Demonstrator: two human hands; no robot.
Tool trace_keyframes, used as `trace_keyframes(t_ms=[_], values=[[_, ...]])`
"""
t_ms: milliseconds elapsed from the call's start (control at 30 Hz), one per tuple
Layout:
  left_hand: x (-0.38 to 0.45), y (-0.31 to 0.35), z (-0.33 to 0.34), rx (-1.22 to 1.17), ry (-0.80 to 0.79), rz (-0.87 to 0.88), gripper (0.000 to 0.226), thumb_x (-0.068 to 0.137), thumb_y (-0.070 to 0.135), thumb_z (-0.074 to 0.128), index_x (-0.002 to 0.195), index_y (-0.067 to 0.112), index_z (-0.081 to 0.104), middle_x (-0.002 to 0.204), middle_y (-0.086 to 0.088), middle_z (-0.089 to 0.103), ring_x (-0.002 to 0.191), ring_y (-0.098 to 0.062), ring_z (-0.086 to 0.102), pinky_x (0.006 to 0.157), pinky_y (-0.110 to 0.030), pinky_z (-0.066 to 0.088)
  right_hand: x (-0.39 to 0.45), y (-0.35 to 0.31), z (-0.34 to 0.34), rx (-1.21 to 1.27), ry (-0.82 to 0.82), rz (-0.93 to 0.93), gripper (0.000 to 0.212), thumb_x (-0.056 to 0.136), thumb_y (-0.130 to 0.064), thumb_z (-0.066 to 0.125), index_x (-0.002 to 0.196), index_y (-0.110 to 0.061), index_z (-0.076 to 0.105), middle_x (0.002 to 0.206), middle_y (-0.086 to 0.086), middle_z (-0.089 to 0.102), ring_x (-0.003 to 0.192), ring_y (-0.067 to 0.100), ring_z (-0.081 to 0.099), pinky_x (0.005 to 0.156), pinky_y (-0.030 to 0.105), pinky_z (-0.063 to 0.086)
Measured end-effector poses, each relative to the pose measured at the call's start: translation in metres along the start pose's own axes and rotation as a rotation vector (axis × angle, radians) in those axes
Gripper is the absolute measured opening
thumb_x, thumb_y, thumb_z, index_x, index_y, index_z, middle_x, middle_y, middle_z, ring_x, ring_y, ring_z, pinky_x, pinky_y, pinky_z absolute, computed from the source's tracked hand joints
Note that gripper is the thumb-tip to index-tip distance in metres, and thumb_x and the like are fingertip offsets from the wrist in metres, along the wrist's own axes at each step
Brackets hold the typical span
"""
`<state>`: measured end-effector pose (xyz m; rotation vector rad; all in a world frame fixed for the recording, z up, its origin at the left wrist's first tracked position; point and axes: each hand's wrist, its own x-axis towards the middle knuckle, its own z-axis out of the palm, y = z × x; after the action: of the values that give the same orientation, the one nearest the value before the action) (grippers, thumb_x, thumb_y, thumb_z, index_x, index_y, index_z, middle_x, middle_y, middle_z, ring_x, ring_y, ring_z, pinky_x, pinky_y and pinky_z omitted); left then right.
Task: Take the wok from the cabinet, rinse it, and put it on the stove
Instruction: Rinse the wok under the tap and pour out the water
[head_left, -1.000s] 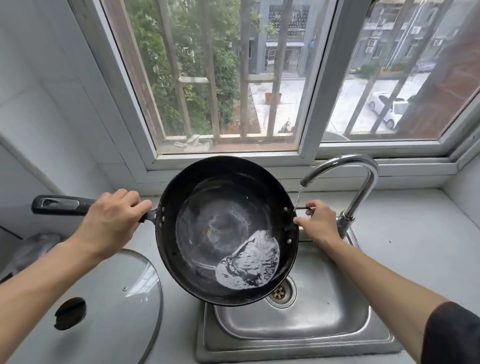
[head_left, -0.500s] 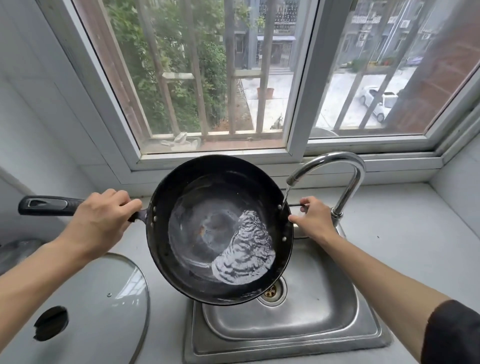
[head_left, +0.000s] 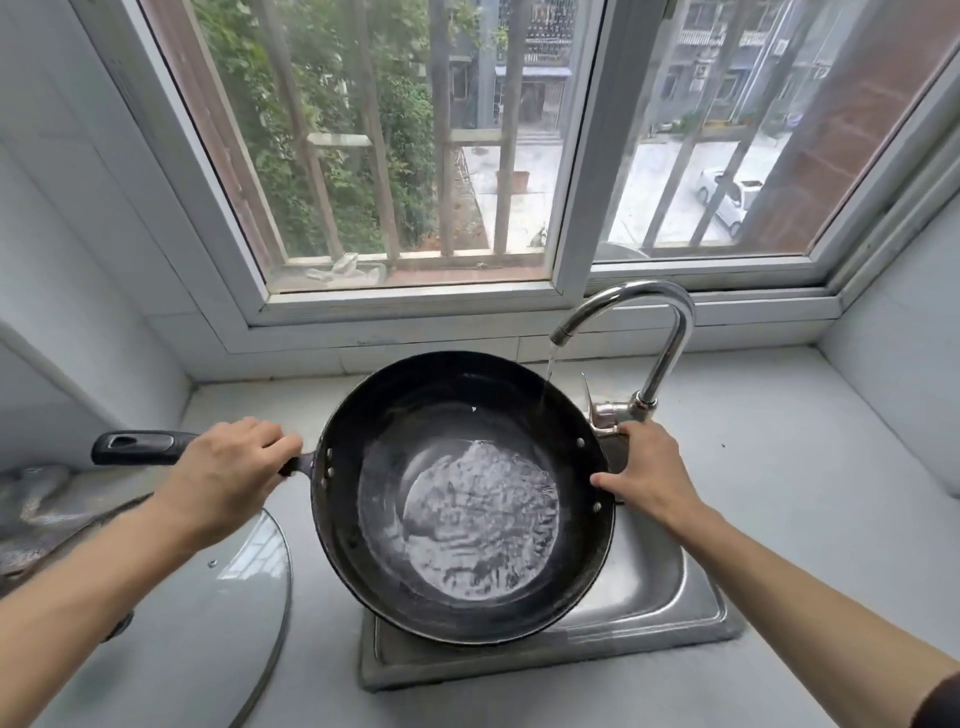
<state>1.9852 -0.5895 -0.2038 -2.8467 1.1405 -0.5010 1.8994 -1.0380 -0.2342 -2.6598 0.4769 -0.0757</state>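
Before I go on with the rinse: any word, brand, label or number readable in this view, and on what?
None can be read. The wok, its handle, the faucet, the sink and the glass lid show no legible marks. The car outside is too small to show any.

Two bare forearms reach into the frame from the lower corners. The left hand (head_left: 228, 478) and its forearm, entering at the lower left of the frame, carry no sleeve, watch or ring. The right hand (head_left: 647, 475) is likewise unadorned, its forearm bare up to the lower right corner, where the edge of a dark sleeve (head_left: 943, 699) shows.
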Motion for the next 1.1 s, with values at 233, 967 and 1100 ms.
trace_keyframes(t_ms=[233,967,1100], values=[[-0.006,0.019,0.013,-0.096,-0.023,0.066,0.043,0.049,0.008,0.091,0.075,0.015,0.059,0.067,-0.001,0.056,0.055,-0.029,0.055,0.046,-0.033,0.046,-0.019,0.016,-0.016,-0.086,-0.102,0.110,0.052,0.059,-0.028,0.082,0.105,-0.011,0.063,0.110,0.010,0.047,0.102,0.026,0.050,0.086,0.030,0.045],[0.006,0.059,0.061,-0.338,-0.064,0.093,0.034,0.061,0.014,0.089,0.080,0.020,0.062,0.073,0.008,0.059,0.064,-0.019,0.057,0.051,-0.030,0.048,-0.018,0.020,-0.100,-0.364,-0.223,0.204,0.048,0.062,-0.027,0.079,0.100,-0.001,0.067,0.097,0.013,0.069,0.092,0.027,0.062,0.072,0.034,0.057],[0.009,0.070,0.072,-0.413,-0.063,0.099,0.035,0.063,0.013,0.088,0.086,0.021,0.063,0.076,0.008,0.061,0.067,-0.017,0.057,0.053,-0.030,0.050,-0.018,0.013,-0.117,-0.412,-0.242,0.241,0.035,0.062,-0.029,0.082,0.077,-0.009,0.058,0.076,0.006,0.060,0.070,0.021,0.055,0.047,0.025,0.044]])
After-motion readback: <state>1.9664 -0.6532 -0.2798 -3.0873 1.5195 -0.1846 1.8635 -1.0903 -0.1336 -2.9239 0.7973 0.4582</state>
